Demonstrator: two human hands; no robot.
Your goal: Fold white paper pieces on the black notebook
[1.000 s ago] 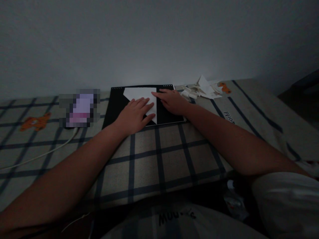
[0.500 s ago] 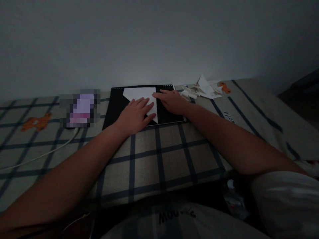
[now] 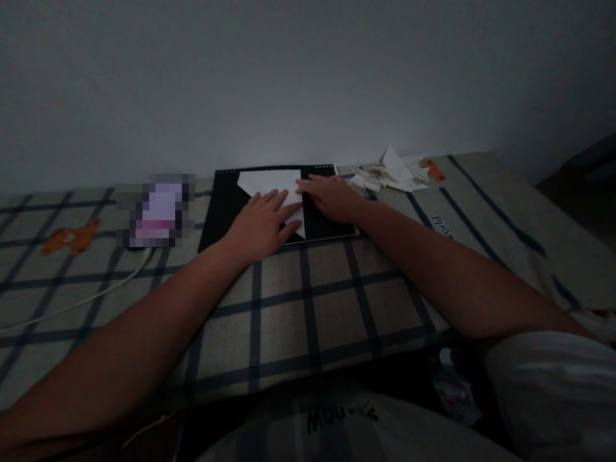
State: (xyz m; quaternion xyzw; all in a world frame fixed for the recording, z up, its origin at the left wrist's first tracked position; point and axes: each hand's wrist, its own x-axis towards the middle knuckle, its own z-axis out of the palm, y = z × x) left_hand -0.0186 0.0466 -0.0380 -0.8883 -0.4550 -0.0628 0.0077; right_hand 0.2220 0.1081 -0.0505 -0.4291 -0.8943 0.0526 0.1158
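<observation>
The left hand [image 3: 260,226] lies flat, fingers spread, pressing the white paper [image 3: 269,183] onto the black pad [image 3: 224,205], gripping nothing. The right hand [image 3: 332,196] rests palm-down at the paper's right edge, fingertips on it, also holding nothing. The pad sits at the far edge of the checked cloth [image 3: 308,301]. Paper scraps [image 3: 385,173] lie near the pad's right side; a cable [image 3: 86,298] runs at the left.

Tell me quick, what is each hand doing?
Left hand: open, flat on the white paper.
Right hand: open, fingers pressing the paper's right edge.
</observation>
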